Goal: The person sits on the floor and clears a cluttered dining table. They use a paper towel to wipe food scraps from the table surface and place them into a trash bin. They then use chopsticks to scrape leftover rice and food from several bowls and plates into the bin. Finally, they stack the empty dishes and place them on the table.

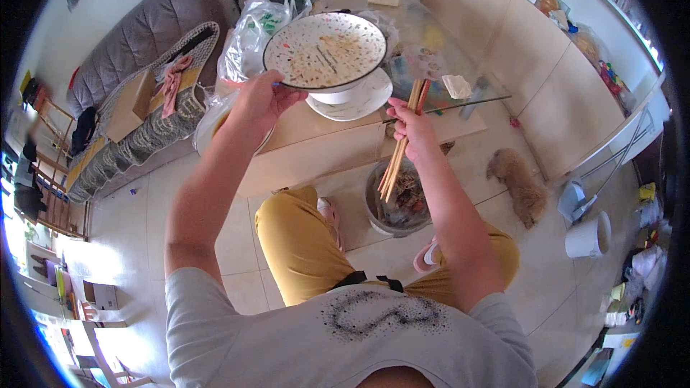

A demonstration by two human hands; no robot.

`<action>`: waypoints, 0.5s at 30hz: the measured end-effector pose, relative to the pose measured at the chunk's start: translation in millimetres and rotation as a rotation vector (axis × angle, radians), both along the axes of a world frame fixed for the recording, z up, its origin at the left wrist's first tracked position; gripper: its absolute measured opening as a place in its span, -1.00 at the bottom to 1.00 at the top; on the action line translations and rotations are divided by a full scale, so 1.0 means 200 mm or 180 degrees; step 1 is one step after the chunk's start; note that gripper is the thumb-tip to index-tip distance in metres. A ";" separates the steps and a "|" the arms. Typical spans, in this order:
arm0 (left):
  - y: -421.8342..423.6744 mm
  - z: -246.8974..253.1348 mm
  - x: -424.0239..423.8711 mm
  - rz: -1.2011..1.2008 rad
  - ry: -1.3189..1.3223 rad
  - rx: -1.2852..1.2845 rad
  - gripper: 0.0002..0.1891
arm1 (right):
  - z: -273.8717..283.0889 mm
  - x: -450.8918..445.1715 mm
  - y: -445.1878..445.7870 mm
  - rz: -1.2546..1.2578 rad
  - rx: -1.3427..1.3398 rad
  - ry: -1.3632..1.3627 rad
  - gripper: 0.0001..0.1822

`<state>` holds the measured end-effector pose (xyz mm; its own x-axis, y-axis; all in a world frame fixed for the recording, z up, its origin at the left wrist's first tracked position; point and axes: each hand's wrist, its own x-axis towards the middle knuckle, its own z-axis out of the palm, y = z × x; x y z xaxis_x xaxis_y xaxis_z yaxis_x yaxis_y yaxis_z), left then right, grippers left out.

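My left hand (272, 96) grips the near left rim of a speckled white plate (310, 59) with a dark edge; brown food bits lie on its surface. Beneath that plate is a white bowl or dish (337, 98), mostly hidden, and under it a white saucer-like plate (372, 98) on the table. A bundle of wooden chopsticks (401, 153), some reddish, is held in my right hand (412, 126), with their lower ends pointing down. Below them on the floor stands a round bin (380, 221) holding a liner and dark food scraps.
Plastic bags (250, 37) crowd the left side of the glass-topped table (458, 59). A crumpled tissue (457, 87) lies near its right edge. Right of the bin, a curly brown dog (517, 183) lies on the tiles. A white bucket (587, 237) and a dustpan (571, 199) stand farther right.
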<state>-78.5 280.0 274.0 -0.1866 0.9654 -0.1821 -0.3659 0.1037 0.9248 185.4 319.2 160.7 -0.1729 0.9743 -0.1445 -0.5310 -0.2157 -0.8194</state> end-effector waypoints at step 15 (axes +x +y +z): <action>0.21 -0.03 -0.07 -0.0633 0.0185 -0.0512 -0.61 | -0.02 -0.08 0.06 0.0047 -0.0253 0.0213 -0.85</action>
<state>-92.0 321.3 269.0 -0.0109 0.9436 -0.3309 -0.2702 0.3158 0.9095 168.5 331.7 157.0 -0.1991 0.9575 -0.2089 -0.5804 -0.2870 -0.7621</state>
